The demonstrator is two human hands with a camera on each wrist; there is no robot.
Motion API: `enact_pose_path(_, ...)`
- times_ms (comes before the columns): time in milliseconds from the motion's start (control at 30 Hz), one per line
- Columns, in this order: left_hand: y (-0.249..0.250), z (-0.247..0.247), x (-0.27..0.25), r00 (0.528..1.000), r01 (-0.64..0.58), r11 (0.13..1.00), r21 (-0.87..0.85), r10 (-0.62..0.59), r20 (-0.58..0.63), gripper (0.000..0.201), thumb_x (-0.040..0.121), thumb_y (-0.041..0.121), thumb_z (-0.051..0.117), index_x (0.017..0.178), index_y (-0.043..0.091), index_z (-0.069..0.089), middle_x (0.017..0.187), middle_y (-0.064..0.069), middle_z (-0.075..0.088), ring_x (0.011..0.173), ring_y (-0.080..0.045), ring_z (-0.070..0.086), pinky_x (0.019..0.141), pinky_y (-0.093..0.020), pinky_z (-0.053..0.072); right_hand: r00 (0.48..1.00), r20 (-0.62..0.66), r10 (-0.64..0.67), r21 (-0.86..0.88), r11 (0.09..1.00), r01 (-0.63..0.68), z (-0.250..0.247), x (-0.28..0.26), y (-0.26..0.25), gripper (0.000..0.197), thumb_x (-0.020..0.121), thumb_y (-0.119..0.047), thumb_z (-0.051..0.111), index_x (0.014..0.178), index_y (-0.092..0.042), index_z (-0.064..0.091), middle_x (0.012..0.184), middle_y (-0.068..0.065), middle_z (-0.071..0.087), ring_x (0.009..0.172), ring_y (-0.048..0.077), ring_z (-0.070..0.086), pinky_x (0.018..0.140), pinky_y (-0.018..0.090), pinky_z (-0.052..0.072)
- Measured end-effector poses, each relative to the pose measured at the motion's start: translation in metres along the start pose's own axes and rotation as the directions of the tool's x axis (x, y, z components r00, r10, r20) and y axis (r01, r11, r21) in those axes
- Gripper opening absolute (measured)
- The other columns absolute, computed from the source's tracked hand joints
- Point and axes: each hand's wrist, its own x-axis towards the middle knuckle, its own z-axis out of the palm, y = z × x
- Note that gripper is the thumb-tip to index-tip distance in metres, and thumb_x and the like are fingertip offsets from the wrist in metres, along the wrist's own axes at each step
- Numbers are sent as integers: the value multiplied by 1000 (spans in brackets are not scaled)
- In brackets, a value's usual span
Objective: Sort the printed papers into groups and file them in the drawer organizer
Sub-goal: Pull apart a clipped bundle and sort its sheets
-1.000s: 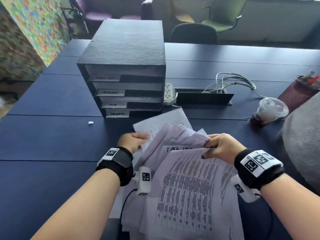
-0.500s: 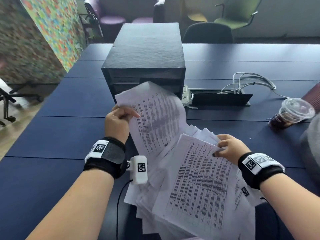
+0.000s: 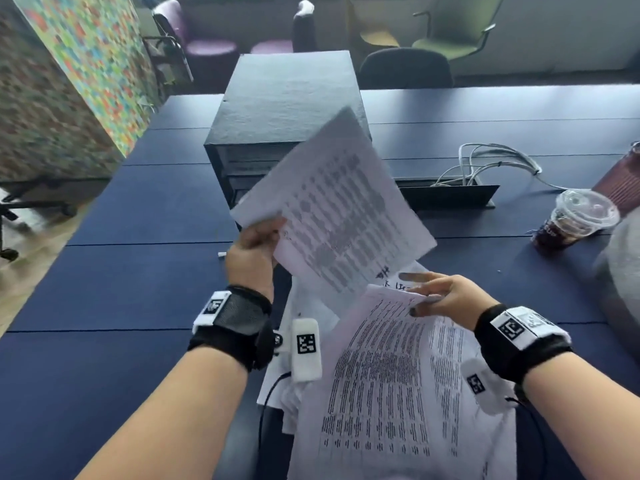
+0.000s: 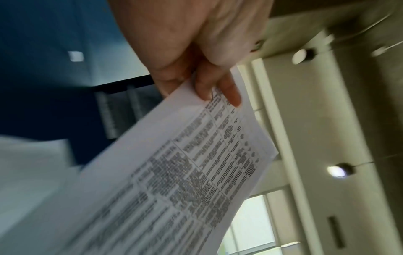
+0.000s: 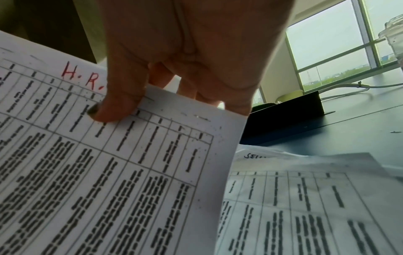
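On the dark blue table (image 3: 138, 289), right in front of the black drawer organizer (image 3: 287, 109), the left hand (image 3: 251, 254) is holding one printed sheet (image 3: 332, 209) up in the air, pinched at its lower left corner, thumb on the printed side and fingers behind it. The sheet is tilted and blocks most of the organizer's drawer fronts, so I can't read any labels. The right hand (image 3: 443, 299) pinches the top edge of another printed sheet (image 3: 391, 382); the right wrist view shows the thumb (image 5: 117, 105) pressed on the front and the fingers behind, with "H.R." handwritten in red (image 5: 82, 77) at the top of that page. That sheet is lifted off a messy pile of printed papers (image 3: 304, 306) spread on the table between the arms. Over on the right there's an iced drink in a clear plastic cup (image 3: 575, 220), and behind it some white cables (image 3: 498, 161) running into a black cable box (image 3: 446, 195) set in the table. A dark office chair (image 3: 405, 69) sits across the table.
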Motion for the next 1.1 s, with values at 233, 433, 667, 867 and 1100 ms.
enact_pose_path(233, -56, -35, -14, 932, 321, 946, 41, -309, -190, 47, 80, -21, 45, 79, 16, 74, 78, -2, 72, 77, -25, 63, 83, -40, 54, 976, -140, 167, -140, 973, -186, 20, 1, 9, 13, 66, -22, 83, 76, -25, 75, 83, -5, 71, 77, 10, 61, 70, 18, 45)
enact_pose_path(433, -48, -57, -7, 954, 237, 922, 306, -162, -251, 40, 76, -12, 54, 81, 22, 75, 110, -8, 67, 92, -26, 68, 73, -41, 59, 958, -197, 206, -385, 883, -269, 22, 2, 11, 30, 79, -25, 72, 57, -21, 53, 54, -7, 46, 52, 10, 41, 51, 24, 32)
enact_pose_path(667, -10, -23, -16, 981, 78, 973, 218, -114, 156, 59, 80, -26, 43, 54, 21, 68, 67, 10, 68, 73, -19, 53, 70, -34, 44, 962, -188, 195, 88, 979, -182, 20, 7, -4, 14, 70, -20, 80, 63, -17, 68, 92, 4, 73, 74, 21, 65, 83, 36, 53)
enact_pose_path(867, 17, -12, -15, 886, 133, 991, 5, -121, 447, 40, 66, -16, 49, 49, 20, 53, 68, -6, 49, 67, -14, 54, 64, -24, 46, 978, -123, 167, 249, 959, -132, 19, 11, -11, 36, 47, -32, 86, 63, -7, 65, 133, -7, 53, 105, 16, 62, 102, 39, 43)
enact_pose_path(1100, 27, -16, -10, 796, 336, 893, -298, -100, 597, 25, 59, -9, 58, 58, 15, 49, 82, -8, 63, 70, -22, 52, 63, -30, 45, 991, 37, 128, 448, 884, -131, 29, 15, -6, 77, 29, -41, 95, 93, -3, 73, 109, 8, 69, 100, 26, 64, 107, 51, 35)
